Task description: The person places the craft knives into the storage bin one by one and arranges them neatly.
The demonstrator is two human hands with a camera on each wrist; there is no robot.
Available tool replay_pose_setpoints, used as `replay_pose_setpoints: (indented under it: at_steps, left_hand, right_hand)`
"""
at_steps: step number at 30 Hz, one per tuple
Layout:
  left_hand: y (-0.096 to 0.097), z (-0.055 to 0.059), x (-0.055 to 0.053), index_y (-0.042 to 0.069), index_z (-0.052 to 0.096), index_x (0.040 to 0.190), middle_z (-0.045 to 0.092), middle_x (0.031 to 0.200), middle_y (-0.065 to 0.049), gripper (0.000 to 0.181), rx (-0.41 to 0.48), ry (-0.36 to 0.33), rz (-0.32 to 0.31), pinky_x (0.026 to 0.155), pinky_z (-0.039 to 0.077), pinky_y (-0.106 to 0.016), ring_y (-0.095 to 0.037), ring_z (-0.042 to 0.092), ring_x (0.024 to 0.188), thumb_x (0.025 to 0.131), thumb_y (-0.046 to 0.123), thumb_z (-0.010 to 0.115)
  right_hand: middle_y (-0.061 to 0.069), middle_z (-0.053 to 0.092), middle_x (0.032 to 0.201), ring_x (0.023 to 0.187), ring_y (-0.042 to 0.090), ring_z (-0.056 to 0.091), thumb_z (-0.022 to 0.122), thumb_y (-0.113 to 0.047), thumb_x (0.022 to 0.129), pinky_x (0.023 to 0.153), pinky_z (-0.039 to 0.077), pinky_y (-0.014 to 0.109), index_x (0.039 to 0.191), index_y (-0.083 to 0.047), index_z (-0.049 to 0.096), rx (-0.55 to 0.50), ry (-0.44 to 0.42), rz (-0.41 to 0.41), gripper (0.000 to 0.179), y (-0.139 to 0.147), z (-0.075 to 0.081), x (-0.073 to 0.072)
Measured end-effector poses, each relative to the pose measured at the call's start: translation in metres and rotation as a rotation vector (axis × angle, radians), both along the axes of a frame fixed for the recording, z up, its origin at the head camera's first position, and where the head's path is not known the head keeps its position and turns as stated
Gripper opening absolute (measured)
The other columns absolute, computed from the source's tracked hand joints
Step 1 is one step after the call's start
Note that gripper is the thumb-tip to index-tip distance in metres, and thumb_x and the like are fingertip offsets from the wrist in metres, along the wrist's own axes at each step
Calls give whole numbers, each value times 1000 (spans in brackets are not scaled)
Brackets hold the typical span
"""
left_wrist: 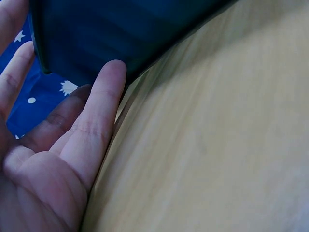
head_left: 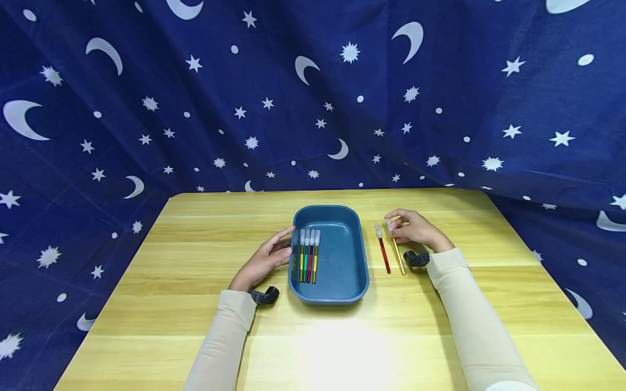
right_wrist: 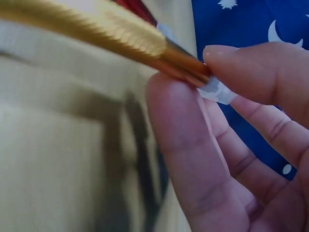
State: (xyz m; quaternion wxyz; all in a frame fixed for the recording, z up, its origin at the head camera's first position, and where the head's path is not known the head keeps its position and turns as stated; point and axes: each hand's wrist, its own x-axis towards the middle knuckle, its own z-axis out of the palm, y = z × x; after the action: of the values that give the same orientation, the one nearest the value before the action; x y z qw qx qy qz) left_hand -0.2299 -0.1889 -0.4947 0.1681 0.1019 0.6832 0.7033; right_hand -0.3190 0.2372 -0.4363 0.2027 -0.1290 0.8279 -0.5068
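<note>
Between thumb and fingers my right hand point(head_left: 413, 228) pinches a gold craft knife point(head_left: 399, 259) at its clear-capped end. Its knurled gold handle point(right_wrist: 116, 36) slants across the right wrist view, with the thumb over the base of the clear cap point(right_wrist: 218, 92). Just left of it, a red craft knife point(head_left: 384, 253) with a clear cap lies on the table. A blue tray point(head_left: 343, 266) holds several capped craft knives point(head_left: 310, 263) in gold, green and red, side by side along its left wall. My left hand point(head_left: 264, 260) rests straight fingers against the tray's left outer side.
The light wooden table point(head_left: 205, 315) reaches back to a dark blue curtain point(head_left: 274, 125) with white moons and stars. Each wrist wears a black camera mount, on the left point(head_left: 264, 296) and on the right point(head_left: 416, 259).
</note>
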Motion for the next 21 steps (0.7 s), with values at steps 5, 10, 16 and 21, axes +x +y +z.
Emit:
replay_pose_setpoints:
  at_steps: [5, 10, 16, 21]
  left_hand:
    - [0, 0, 1, 14, 26, 174, 25, 173, -30, 67, 18, 6, -6, 121, 43, -51, -48, 33, 157, 114, 13, 56]
    - [0, 0, 1, 13, 26, 173, 25, 172, -30, 67, 31, 9, -12, 122, 43, -51, -48, 33, 157, 114, 14, 57]
    - [-1, -1, 0, 13, 26, 174, 25, 173, -30, 67, 29, 7, -10, 122, 42, -50, -47, 32, 157, 114, 12, 56]
    - [0, -1, -1, 14, 27, 174, 27, 172, -29, 66, 25, -3, -4, 121, 44, -47, -46, 35, 156, 114, 10, 55]
  right_hand:
    - [27, 59, 116, 77, 17, 69, 67, 8, 100, 73, 66, 33, 148, 17, 46, -33, 35, -14, 53, 0, 2, 3]
    - [29, 60, 116, 79, 17, 70, 67, 10, 98, 75, 66, 35, 147, 18, 47, -57, 85, -6, 54, 0, 6, 7]
    - [28, 61, 116, 87, 16, 71, 66, 9, 98, 80, 66, 35, 147, 19, 47, -65, 131, 16, 53, -4, 13, 12]
    - [29, 61, 116, 86, 15, 71, 65, 10, 98, 79, 66, 36, 145, 18, 49, -71, 154, 21, 51, -9, 22, 17]
